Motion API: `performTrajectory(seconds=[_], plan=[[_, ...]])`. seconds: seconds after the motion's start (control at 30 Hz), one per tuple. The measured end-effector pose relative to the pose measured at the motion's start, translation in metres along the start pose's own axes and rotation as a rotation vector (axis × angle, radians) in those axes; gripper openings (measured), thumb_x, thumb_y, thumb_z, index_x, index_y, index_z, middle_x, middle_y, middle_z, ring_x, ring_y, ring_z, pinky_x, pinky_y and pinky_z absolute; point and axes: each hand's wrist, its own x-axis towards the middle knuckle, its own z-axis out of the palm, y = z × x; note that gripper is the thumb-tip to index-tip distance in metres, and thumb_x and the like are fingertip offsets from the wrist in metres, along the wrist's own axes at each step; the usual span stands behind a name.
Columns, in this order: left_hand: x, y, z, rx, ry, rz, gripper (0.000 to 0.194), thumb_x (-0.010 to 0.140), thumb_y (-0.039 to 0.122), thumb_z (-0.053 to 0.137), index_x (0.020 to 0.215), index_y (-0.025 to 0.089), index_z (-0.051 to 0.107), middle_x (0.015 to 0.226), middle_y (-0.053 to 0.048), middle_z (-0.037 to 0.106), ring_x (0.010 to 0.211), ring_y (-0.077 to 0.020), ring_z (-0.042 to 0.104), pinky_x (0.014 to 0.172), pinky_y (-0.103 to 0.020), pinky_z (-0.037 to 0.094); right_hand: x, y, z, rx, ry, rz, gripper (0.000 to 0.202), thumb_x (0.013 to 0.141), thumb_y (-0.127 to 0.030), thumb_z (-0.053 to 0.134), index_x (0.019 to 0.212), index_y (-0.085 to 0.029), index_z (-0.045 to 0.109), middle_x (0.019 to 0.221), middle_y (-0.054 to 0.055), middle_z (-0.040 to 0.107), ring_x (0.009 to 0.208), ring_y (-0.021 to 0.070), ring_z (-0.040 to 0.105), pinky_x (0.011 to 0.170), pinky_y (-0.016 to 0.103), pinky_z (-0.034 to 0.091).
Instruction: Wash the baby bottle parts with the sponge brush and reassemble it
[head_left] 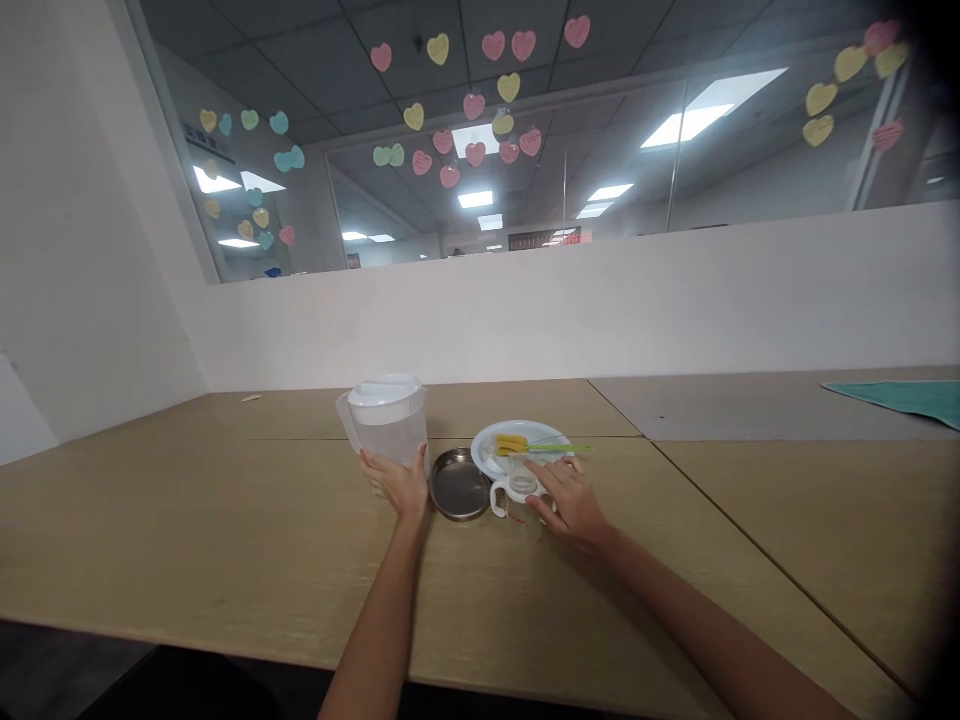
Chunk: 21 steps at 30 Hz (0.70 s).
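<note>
A translucent white plastic pitcher [386, 425] with a lid stands upright, its handle facing left. My left hand [401, 487] is pressed around its lower right side, the thumb up along the wall and some fingers hidden. A small clear glass pot [523, 484] with a white collar and white handle is at my right hand [574, 500]. Thumb and index finger reach around the right side of its rim, and the other fingers are partly hidden. Between the hands lies a shallow round metal pan [459, 485].
Behind the glass pot is a white plate [484, 440] with yellow pieces [511, 443] and a thin green-handled tool [559, 448]. A green cloth [900, 397] lies at the far right. A white wall [525, 330] with a window above closes the table's back edge.
</note>
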Motion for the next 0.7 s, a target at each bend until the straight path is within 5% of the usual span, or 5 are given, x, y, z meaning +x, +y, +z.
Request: performTrajectory(seconds=[0.17, 0.37, 0.43, 0.53, 0.7], plan=[[0.002, 0.003, -0.003, 0.011, 0.046, 0.009, 0.099, 0.071, 0.055, 0.057, 0.139, 0.008, 0.002, 0.141, -0.03, 0.019, 0.128, -0.0454, 0.024, 0.097, -0.064, 0.028, 0.005, 0.021, -0.001, -0.107, 0.094, 0.212, 0.034, 0.089, -0.031, 0.038, 0.111, -0.014, 0.058, 0.091, 0.009, 0.065, 0.085, 0.0196, 0.056, 0.079, 0.033, 0.035], [-0.007, 0.021, -0.011, -0.048, 0.149, 0.506, 0.071, 0.078, 0.045, 0.053, 0.132, 0.006, 0.029, 0.139, -0.026, 0.025, 0.134, -0.0341, 0.018, 0.107, -0.058, 0.009, -0.002, 0.05, 0.007, -0.329, -0.064, 0.326, 0.029, 0.088, -0.023, 0.039, 0.104, -0.014, 0.061, 0.102, 0.012, 0.064, 0.095, 0.0236, 0.053, 0.087, 0.038, 0.032], [-0.012, 0.036, -0.012, -0.097, 0.014, 0.617, 0.05, 0.082, 0.037, 0.048, 0.125, 0.01, 0.042, 0.133, -0.021, 0.037, 0.131, -0.0293, 0.028, 0.109, -0.052, 0.012, -0.004, 0.053, 0.009, -0.326, -0.115, 0.337, 0.026, 0.088, -0.022, 0.039, 0.099, -0.015, 0.062, 0.096, 0.011, 0.065, 0.092, 0.0234, 0.054, 0.087, 0.039, 0.031], [-0.017, 0.061, -0.009, -0.136, -0.381, 0.781, 0.034, 0.088, 0.029, 0.037, 0.116, 0.019, 0.053, 0.119, -0.011, 0.055, 0.117, -0.022, 0.045, 0.104, -0.042, 0.026, -0.002, 0.051, 0.01, -0.283, -0.129, 0.356, 0.023, 0.086, -0.018, 0.04, 0.094, -0.016, 0.062, 0.089, 0.011, 0.065, 0.088, 0.0225, 0.054, 0.082, 0.035, 0.034], [-0.024, 0.075, 0.014, -0.04, -0.848, 0.768, 0.032, 0.088, 0.033, 0.037, 0.102, 0.022, 0.064, 0.108, -0.004, 0.064, 0.105, -0.0197, 0.053, 0.095, -0.034, 0.035, -0.001, 0.049, 0.014, -0.166, -0.081, 0.408, 0.023, 0.084, -0.014, 0.039, 0.089, -0.017, 0.061, 0.088, 0.009, 0.064, 0.087, 0.0206, 0.055, 0.077, 0.031, 0.039]])
